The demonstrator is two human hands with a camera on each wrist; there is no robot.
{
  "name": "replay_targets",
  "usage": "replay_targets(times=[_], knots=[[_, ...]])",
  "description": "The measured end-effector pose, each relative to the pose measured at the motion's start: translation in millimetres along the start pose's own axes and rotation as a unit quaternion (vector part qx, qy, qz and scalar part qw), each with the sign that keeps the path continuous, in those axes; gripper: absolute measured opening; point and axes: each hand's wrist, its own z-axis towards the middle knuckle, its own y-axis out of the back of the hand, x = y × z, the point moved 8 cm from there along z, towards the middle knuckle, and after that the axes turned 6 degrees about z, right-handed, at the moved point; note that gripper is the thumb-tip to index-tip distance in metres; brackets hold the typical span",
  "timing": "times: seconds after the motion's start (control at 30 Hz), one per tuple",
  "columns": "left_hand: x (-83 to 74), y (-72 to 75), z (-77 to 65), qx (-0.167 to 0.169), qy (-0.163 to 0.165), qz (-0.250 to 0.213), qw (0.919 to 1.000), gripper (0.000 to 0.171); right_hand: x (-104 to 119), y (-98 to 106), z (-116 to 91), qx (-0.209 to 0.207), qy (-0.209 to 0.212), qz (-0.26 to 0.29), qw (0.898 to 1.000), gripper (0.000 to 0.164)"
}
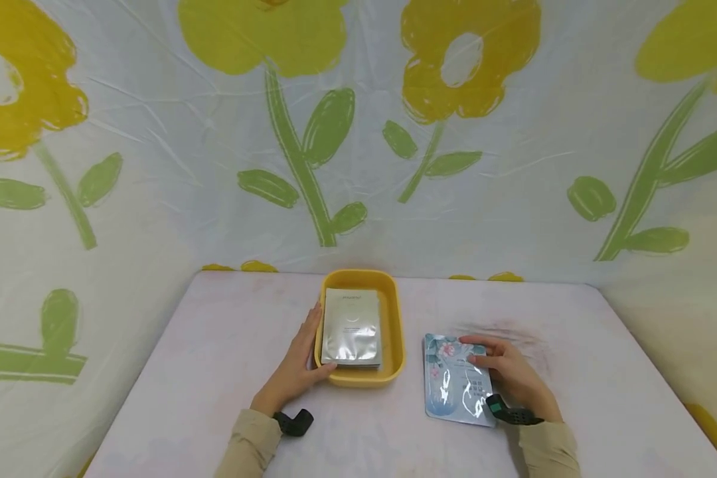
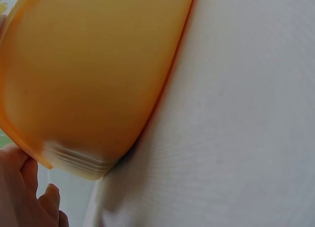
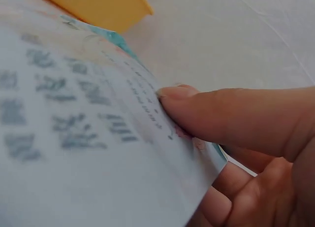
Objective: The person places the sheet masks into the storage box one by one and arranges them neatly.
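Note:
In the head view, my left hand (image 1: 295,362) holds the left side of a yellow plastic bin (image 1: 400,332), its thumb over the near left rim and its fingers along the outer wall. The left wrist view shows fingers (image 2: 29,187) at the bin's rim. Inside lie silvery flat sheet mask packets (image 1: 352,325), stacked toward the left side. To the right, my right hand (image 1: 514,372) pinches a blue floral sheet mask packet (image 1: 454,382) by its right edge. The thumb (image 3: 226,111) presses its printed face, with other fingers behind.
Both hands work over a pale, cloth-covered table (image 1: 215,332). Behind it rises a white curtain (image 1: 454,226) printed with yellow flowers and green leaves. A strip of bare tabletop separates the bin from the floral packet.

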Motion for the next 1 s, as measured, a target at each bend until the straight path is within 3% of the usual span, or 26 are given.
replay_targets(times=[0.23, 0.43, 0.57, 0.73, 1.0], knots=[[2.5, -0.5, 4.6, 0.005, -0.010, -0.002, 0.9999, 0.104, 17, 0, 12, 0.023, 0.026, 0.024, 0.999, 0.040], [4.4, 1.0, 7.3, 0.003, -0.010, 0.000, 0.9999, 0.106, 44, -4, 20, 0.004, 0.037, 0.013, 0.999, 0.043], [4.0, 0.7, 4.9, 0.009, 0.009, 0.001, 0.9999, 0.109, 57, -11, 32, -0.003, 0.032, 0.012, 0.999, 0.043], [7.1, -1.0, 2.6, 0.010, 0.027, -0.002, 0.9996, 0.112, 74, -26, 50, -0.004, 0.027, 0.006, 1.000, 0.044], [5.7, 0.8, 2.9, 0.002, 0.026, -0.007, 0.9996, 0.114, 100, -65, 86, 0.022, 0.028, 0.012, 0.999, 0.045]])
